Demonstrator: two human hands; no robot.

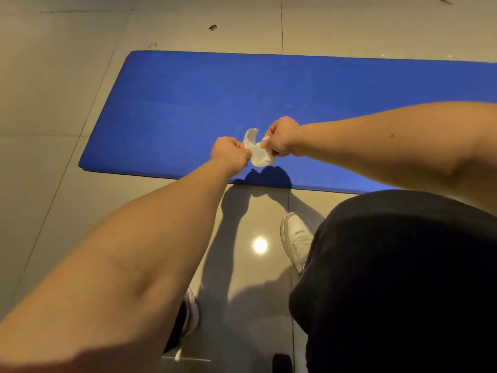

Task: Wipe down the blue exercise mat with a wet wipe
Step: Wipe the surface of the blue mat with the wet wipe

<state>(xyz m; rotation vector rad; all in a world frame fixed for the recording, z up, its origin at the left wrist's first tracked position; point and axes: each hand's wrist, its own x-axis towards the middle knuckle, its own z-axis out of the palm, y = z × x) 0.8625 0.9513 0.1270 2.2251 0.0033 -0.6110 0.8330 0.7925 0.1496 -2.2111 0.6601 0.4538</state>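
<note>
A blue exercise mat [188, 103] lies flat on the tiled floor, running from the left-centre out past the right edge. Above its near edge both arms are stretched forward. My left hand [230, 153] pinches one end of a crumpled white wet wipe [258, 153]. My right hand [282, 138] grips the other end, fingers curled. The wipe hangs bunched between the two hands, held in the air over the mat. Their shadow falls on the mat's near edge.
Glossy grey floor tiles [53, 103] surround the mat, with a ceiling light's glare [260, 244] near my feet. My white shoe [295, 238] stands just short of the mat. Another shoe [192, 313] shows under my left arm. Dark clothing [403, 278] fills the lower right.
</note>
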